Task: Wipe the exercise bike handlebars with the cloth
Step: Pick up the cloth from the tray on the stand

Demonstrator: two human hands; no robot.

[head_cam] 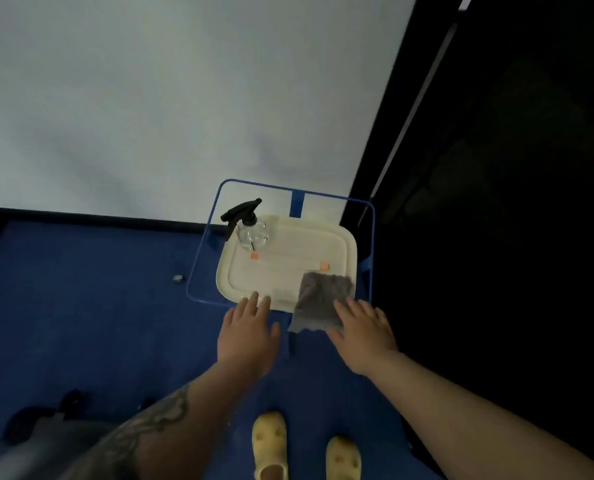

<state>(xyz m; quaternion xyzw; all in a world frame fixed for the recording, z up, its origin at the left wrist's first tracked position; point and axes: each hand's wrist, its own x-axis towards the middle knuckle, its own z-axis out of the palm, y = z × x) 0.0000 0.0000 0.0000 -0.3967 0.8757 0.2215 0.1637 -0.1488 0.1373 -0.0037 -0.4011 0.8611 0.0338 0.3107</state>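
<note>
A dark grey cloth [318, 301] lies on the near right corner of a cream tray [288, 268] and hangs over its front edge. My right hand [363, 332] is spread flat, fingers touching the cloth's right edge, not closed on it. My left hand [249, 332] hovers open at the tray's near left edge, holding nothing. A clear spray bottle [250, 225] with a black trigger head stands at the tray's far left corner. No exercise bike handlebars can be made out; only dark blurred parts [46, 420] show at the lower left.
The tray rests on a glass-topped stand with a blue metal frame [198, 268], against a white wall. Blue carpet [81, 306] covers the floor. A dark area lies to the right. My feet in yellow clogs [269, 445] stand just before the stand.
</note>
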